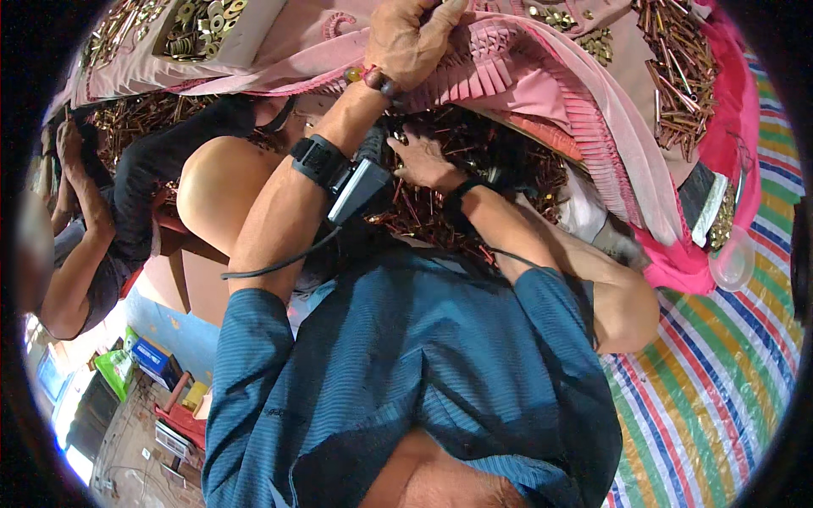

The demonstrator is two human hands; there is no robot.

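Note:
My left hand (pixel 412 41) is raised at the top edge of the view, over the pink pleated cloth (pixel 542 93). Its fingers are pressed together, and whatever they hold is hidden. Lower down, my right hand (pixel 423 161) rests with fingers apart at a heap of thin copper-coloured metal rods (pixel 415 207) between my legs. I see nothing gripped in it. A dark wrist device with a grey box (pixel 360 190) and a cable is strapped to my left forearm.
A box (pixel 264 30) of metal washers stands at the upper left. More rods (pixel 677 93) and small brass-coloured parts (pixel 593 42) lie on the cloth. A clear plastic cup (pixel 732 269) sits on the striped mat (pixel 703 381). Another person's arm (pixel 89 203) is at left.

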